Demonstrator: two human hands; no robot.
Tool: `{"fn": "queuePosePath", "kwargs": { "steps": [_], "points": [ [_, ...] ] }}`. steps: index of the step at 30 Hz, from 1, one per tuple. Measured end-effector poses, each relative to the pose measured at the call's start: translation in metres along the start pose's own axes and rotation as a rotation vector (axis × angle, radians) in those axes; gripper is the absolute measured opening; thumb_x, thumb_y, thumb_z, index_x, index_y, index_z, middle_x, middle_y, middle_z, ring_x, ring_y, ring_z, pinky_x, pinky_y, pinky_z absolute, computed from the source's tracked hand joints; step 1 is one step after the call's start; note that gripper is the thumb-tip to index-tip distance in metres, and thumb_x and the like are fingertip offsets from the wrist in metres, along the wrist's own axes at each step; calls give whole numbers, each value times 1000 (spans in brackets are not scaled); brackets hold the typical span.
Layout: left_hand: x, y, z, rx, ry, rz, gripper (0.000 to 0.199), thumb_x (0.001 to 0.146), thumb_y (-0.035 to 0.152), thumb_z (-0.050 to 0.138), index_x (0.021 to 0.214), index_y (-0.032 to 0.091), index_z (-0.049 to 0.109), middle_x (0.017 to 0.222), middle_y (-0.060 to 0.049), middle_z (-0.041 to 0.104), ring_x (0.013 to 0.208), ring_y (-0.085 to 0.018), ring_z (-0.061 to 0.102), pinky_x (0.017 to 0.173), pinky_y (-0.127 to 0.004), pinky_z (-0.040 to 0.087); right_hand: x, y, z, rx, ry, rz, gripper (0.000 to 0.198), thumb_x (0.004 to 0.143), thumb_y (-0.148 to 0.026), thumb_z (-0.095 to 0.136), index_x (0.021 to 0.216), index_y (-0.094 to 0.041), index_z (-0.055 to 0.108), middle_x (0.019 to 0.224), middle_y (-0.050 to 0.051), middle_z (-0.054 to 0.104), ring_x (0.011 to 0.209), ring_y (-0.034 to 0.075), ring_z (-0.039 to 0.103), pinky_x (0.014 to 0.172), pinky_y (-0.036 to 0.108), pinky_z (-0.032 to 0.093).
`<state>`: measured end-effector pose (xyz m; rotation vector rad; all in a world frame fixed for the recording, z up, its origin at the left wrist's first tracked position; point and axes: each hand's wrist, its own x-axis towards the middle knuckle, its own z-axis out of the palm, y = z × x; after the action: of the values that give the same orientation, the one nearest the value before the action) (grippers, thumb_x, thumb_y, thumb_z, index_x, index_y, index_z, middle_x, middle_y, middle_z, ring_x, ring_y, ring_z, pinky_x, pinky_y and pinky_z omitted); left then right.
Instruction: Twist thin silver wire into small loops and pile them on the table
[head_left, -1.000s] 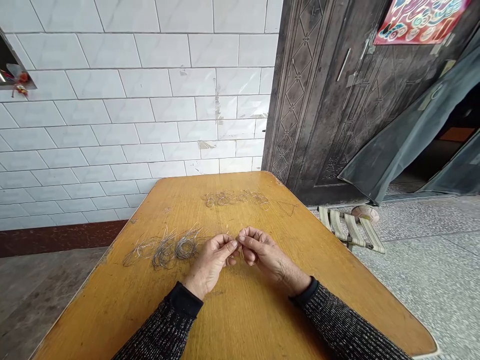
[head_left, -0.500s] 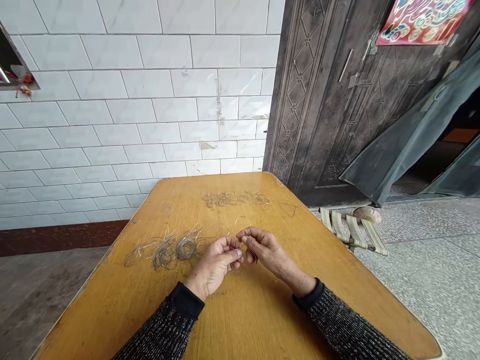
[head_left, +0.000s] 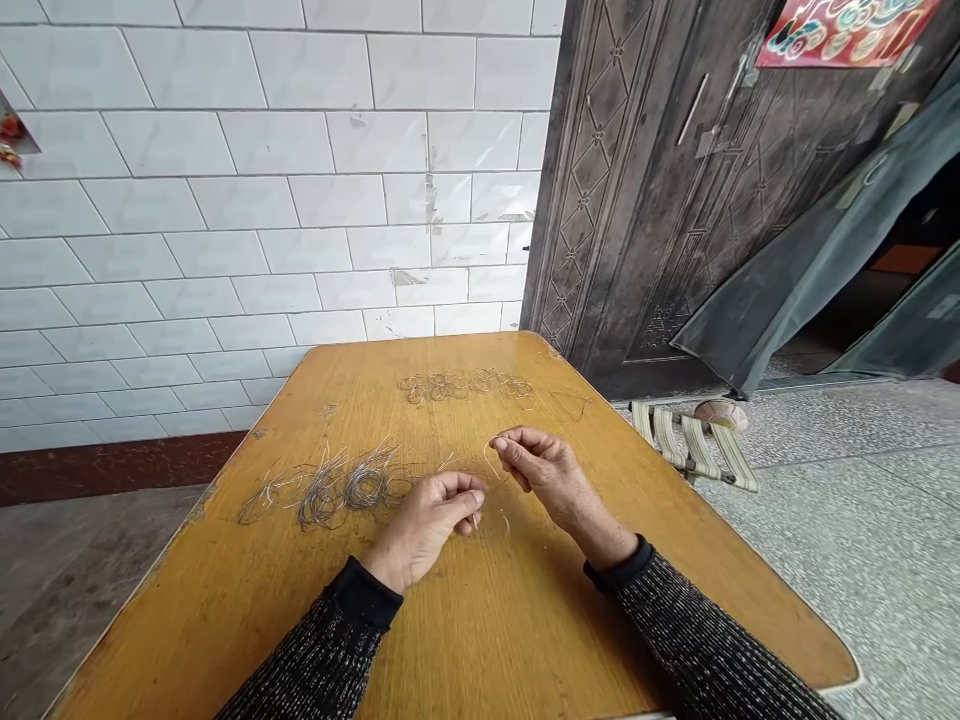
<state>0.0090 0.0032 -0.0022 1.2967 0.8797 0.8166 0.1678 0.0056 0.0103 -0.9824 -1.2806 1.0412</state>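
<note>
A thin wire (head_left: 495,485) curves between my two hands above the wooden table (head_left: 465,620). My left hand (head_left: 431,520) pinches it between thumb and forefinger, with a short bit hanging below the fingertips. Higher and to the right, my right hand (head_left: 544,470) is closed in a pinch on the same wire, and a curved piece dips from its fingertips. Left of my left hand lie several coiled wire bundles (head_left: 366,487) with loose ends sticking up. A row of looped wires (head_left: 465,385) is spread toward the far end of the table.
A single bent wire (head_left: 574,403) lies near the table's right edge. White wall tiles (head_left: 315,190) stand behind the table. To the right are a dark carved door (head_left: 660,180), a grey curtain (head_left: 810,250) and a low strap stool (head_left: 694,440) on the floor.
My hands have drawn apart: the right moved up and right, the left slightly left. More wire now shows between them. The view has shifted slightly.
</note>
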Motion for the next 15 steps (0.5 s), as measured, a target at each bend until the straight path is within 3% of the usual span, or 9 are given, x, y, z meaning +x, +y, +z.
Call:
{"fn": "queuePosePath", "kwargs": {
  "steps": [4, 10, 15],
  "points": [
    [-1, -2, -1, -95, -65, -55, 25, 66, 34, 65, 77, 13, 58, 68, 0, 50, 57, -7, 44, 52, -21, 31, -1, 3, 2, -60, 11, -27, 26, 74, -39, 57, 64, -15, 55, 47, -6, 43, 40, 5, 33, 38, 18, 27],
    [-4, 1, 6, 9, -83, -48, 25, 70, 36, 60, 80, 14, 59, 69, -1, 51, 61, -9, 45, 52, -21, 32, -4, 3, 10, -103, 103, -60, 25, 75, -38, 55, 66, -15, 56, 49, -5, 46, 36, 5, 39, 36, 18, 31],
    [-4, 4, 9, 171, 21, 8, 19, 71, 32, 56, 67, 14, 56, 56, 3, 45, 50, -8, 38, 49, -22, 29, -6, 1, 9, -69, 73, -42, 23, 73, -37, 57, 67, -15, 55, 52, -4, 47, 38, 4, 38, 37, 18, 30]
  ]
}}
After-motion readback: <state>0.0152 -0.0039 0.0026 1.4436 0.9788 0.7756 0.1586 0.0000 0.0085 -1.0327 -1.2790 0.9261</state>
